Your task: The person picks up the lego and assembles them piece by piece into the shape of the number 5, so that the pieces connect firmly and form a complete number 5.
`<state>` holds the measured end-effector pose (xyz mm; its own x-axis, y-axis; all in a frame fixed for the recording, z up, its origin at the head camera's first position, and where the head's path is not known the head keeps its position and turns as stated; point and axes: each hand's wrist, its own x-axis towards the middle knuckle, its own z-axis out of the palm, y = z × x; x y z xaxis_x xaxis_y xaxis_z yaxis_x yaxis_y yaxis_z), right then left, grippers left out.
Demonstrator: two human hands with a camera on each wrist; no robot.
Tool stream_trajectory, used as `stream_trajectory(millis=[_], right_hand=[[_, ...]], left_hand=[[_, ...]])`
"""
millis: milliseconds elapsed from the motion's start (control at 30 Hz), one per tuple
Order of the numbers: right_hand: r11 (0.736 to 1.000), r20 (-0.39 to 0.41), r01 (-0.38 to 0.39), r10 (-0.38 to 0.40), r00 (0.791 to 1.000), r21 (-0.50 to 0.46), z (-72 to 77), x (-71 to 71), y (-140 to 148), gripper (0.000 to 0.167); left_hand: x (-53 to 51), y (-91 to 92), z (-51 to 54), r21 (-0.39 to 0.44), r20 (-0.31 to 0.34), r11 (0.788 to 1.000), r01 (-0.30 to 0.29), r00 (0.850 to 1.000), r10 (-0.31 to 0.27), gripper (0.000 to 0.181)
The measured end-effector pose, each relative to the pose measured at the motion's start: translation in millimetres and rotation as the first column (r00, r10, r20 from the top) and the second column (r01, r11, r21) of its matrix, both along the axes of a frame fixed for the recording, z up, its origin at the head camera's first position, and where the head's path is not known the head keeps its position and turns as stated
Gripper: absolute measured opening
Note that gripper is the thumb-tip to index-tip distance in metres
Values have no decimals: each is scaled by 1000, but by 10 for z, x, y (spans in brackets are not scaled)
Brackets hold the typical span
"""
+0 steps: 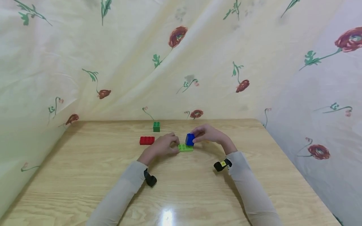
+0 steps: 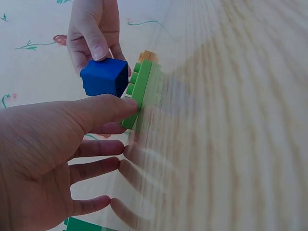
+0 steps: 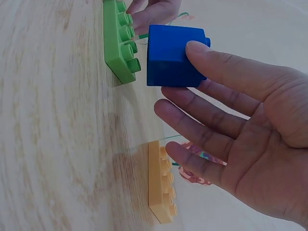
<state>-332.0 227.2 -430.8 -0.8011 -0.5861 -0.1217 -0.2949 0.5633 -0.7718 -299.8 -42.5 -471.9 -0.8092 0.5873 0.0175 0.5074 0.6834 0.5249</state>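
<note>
My right hand pinches a blue brick between thumb and fingers. In the right wrist view the blue brick is just over the studs of a light green brick, with a gap between them. The light green brick lies on the table, studs up. At its left end my left hand grips it; in the left wrist view the thumb and index finger of this hand hold the end of the light green brick, the other fingers spread.
A red brick lies on the wooden table left of my left hand, with a dark green brick farther back. An orange brick is near my right hand, mostly hidden in the head view. Flowered cloth hangs behind the table.
</note>
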Motion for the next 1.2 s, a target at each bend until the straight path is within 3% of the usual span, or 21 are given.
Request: stream_trajectory(millis=[733, 1200], right_hand=[[996, -21, -71, 70, 997, -46, -7, 13, -30, 38], [999, -20, -51, 51, 999, -6, 35, 59, -47, 36]], left_hand=[[-23, 5, -31, -6, -18, 1000, 6, 1000, -6, 22], [-10, 4, -16, -3, -28, 1000, 10, 1000, -10, 20]])
